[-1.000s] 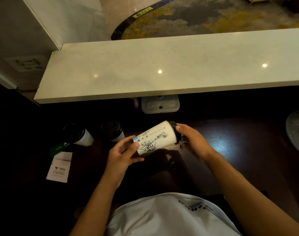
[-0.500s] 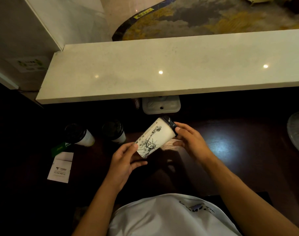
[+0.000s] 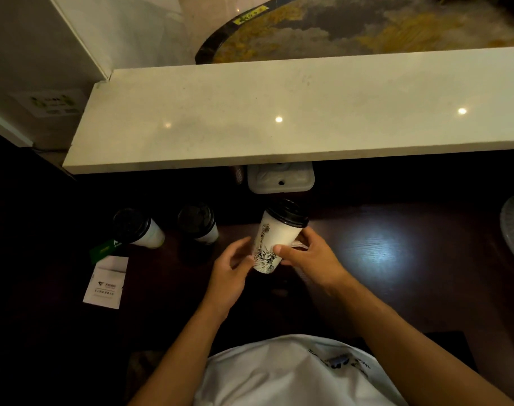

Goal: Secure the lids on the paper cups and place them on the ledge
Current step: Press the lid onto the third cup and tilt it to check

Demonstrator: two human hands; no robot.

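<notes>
A white paper cup [image 3: 275, 243] with a Statue of Liberty drawing and a black lid [image 3: 291, 212] is held almost upright above the dark counter. My right hand [image 3: 310, 260] grips its lower body, thumb across the drawing. My left hand [image 3: 231, 271] sits just left of the cup's base with fingers spread, touching or nearly touching it. Two more lidded cups [image 3: 138, 230] [image 3: 198, 224] stand on the counter to the left. The pale stone ledge [image 3: 250, 112] runs across above them, bare.
A white tissue box [image 3: 280, 180] sits under the ledge edge right behind the held cup. A white leaflet [image 3: 106, 282] and green card [image 3: 105, 250] lie at left. A glass dish rim [image 3: 513, 227] shows at the far right. Dark counter [image 3: 396, 259] lies to the right.
The cup has swung from lying sideways to nearly upright, lid toward the ledge. My right hand shifted from the lid down onto the cup body; my left hand loosened off the base.
</notes>
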